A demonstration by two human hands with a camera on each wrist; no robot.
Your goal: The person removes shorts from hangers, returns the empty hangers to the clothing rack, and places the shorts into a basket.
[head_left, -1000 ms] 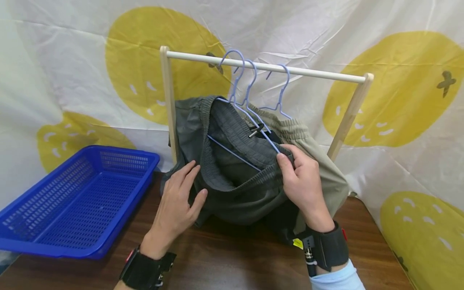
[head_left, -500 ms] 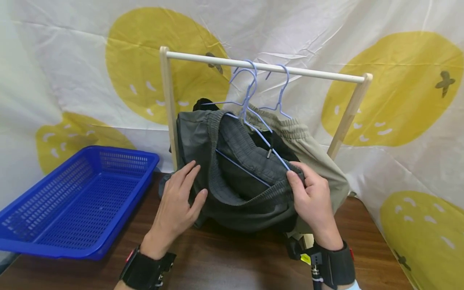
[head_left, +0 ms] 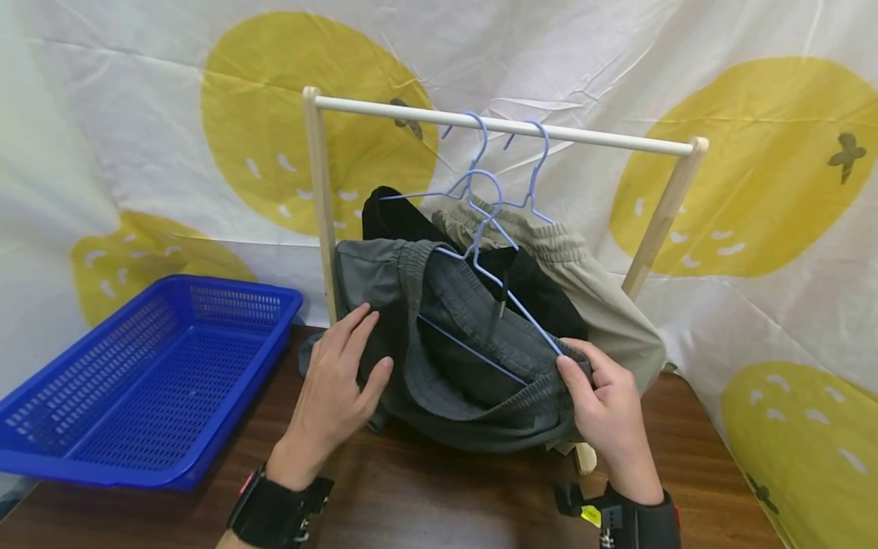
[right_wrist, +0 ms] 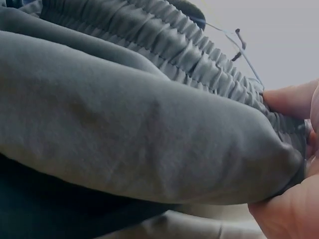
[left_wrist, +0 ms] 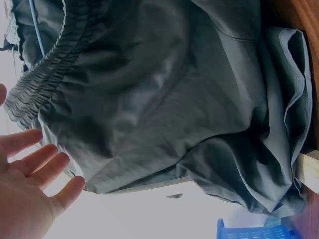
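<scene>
Dark grey elastic-waist shorts sag forward with a blue hanger inside the waistband. That hanger's hook sits below the rail, off it. My right hand pinches the waistband together with the hanger's right end; in the right wrist view, thumb and fingers close on the gathered waistband. My left hand has its fingers spread at the left side of the shorts. In the left wrist view, its fingertips are right by the grey cloth, holding nothing.
Behind, a wooden rack with a white rail carries two blue hangers, one with a black garment and one with beige pants. A blue plastic basket stands left on the brown table. A patterned cloth hangs behind.
The shorts' hanger hook has come off the rail and dropped below it. My right hand has moved down and right, bringing the shorts forward and lower. My left hand has stayed put.
</scene>
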